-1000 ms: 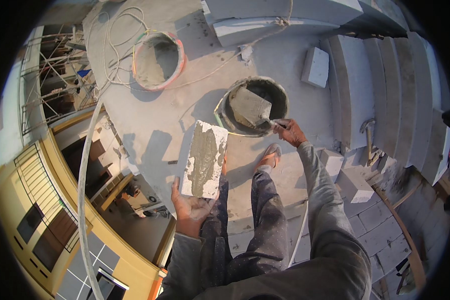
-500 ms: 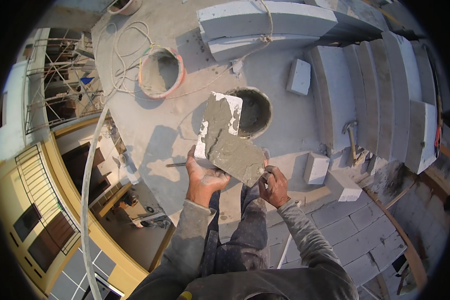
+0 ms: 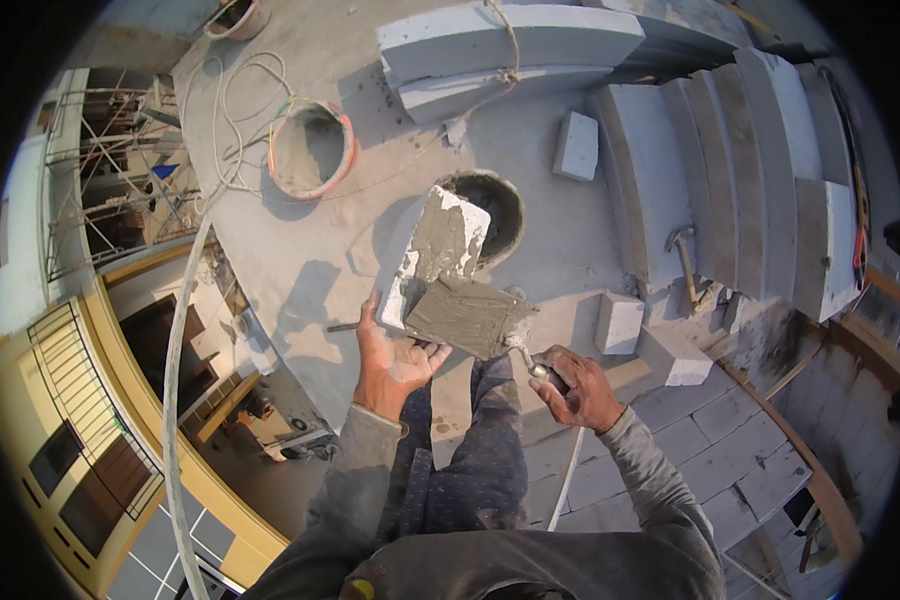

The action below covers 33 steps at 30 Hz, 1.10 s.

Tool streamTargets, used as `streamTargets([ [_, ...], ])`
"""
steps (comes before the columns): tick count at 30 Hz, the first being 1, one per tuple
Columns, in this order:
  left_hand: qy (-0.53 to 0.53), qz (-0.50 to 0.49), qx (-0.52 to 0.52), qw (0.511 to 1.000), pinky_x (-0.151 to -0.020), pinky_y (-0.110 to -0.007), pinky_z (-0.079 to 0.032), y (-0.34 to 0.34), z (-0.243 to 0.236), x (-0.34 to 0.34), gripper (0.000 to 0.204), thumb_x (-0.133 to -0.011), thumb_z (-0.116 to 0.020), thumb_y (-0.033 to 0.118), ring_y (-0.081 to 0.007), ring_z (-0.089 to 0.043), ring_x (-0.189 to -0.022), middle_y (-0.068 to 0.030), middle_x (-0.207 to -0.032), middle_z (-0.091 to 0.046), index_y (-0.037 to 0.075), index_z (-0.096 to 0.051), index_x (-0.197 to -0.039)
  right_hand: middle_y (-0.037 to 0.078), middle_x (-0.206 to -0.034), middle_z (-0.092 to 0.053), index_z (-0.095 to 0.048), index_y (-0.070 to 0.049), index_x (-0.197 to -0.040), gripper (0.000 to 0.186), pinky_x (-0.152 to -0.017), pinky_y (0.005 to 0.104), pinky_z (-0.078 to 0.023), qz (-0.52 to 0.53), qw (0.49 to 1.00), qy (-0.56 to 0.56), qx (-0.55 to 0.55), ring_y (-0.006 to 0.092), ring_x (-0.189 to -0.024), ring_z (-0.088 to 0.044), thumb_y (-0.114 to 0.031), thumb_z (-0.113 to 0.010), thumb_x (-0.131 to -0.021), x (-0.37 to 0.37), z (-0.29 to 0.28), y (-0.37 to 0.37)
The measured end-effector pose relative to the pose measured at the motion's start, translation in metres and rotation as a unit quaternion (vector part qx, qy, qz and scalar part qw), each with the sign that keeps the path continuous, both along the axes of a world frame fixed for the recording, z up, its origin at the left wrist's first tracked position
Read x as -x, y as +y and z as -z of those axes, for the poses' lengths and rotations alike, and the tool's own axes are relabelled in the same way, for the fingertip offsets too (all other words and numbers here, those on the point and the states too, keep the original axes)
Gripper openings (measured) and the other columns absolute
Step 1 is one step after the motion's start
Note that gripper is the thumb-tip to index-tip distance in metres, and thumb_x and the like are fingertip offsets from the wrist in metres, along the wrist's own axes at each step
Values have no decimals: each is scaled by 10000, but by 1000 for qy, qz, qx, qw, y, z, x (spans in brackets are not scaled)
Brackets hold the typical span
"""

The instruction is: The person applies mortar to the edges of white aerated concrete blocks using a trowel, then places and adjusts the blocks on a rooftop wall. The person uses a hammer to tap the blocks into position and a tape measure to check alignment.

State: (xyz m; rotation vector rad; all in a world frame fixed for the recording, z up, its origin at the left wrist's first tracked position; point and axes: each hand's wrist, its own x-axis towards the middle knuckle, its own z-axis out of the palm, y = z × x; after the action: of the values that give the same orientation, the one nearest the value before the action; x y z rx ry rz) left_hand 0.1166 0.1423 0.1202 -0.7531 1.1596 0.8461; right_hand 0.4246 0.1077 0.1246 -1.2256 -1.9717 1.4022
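Note:
A white lightweight block [image 3: 402, 290], its upper face partly covered in grey mortar, rests across my left hand [image 3: 390, 365]. The palm is turned up beneath the block's near end, with the fingers against its underside and the thumb along its side. My right hand [image 3: 582, 388] is closed around the grip of a trowel [image 3: 524, 350]. Mortar coats the trowel's broad blade, which lies over the near end of the block; whether it touches the block I cannot tell. Just beyond the block stands a dark round bucket [image 3: 516, 218], partly hidden by it, with mortar on its wall.
A red-rimmed mortar bucket [image 3: 352, 150] stands beside a coiled rope [image 3: 232, 120] at the far left. Large blocks [image 3: 650, 180] line the right, with a hammer [image 3: 685, 265] against them. Smaller blocks [image 3: 620, 325] sit near a block wall [image 3: 710, 440]. A drop borders the left edge.
My right hand has moved right and slightly nearer, bringing the trowel's neck and grip into sight. The blade has turned to lie more level across the block. My left hand still supports the block.

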Motion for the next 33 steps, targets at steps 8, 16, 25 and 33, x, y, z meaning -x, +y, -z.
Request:
streamTargets([
  [8, -48, 34, -78, 995, -1162, -513, -281, -33, -10, 18, 813, -884, -569, 685, -301, -431, -1416, -108, -1528, -488, 183, -467, -1515, 56, -773, -603, -639, 5, -1058, 346, -567, 325, -473, 122, 952, 6, 280, 148, -597, -573, -339, -643, -1018, -40, 53, 32],
  [16, -30, 39, -53, 997, -1070, -525, -415, -45, -12, 26, 686, -922, -564, 626, -304, -538, -1340, -92, -1482, -553, 206, -539, -1464, 8, -700, -557, -614, -30, -914, 456, -544, 281, -429, 67, 949, 11, 307, 89, -583, -525, -466, -574, -1042, -30, 52, 66],
  [25, 67, 50, -79, 993, -1098, -568, -412, -81, 3, 57, 710, -931, -577, 599, -327, -513, -1353, -109, -1479, -541, 168, -486, -1488, 142, -791, -664, -629, 2, -869, 395, -680, 444, -515, 36, 959, -202, 196, 274, -715, -661, -370, -579, -993, -9, 172, 123],
  [33, 201, 30, -126, 971, -1069, -551, -480, -120, 32, 86, 763, -913, -626, 509, -374, -570, -1267, -188, -1429, -539, 76, -413, -1504, 181, -1231, -722, -747, -42, -1171, 348, -993, 422, -554, -76, 857, -468, 205, 335, -1158, -694, -194, -588, -900, 107, 353, 190],
])
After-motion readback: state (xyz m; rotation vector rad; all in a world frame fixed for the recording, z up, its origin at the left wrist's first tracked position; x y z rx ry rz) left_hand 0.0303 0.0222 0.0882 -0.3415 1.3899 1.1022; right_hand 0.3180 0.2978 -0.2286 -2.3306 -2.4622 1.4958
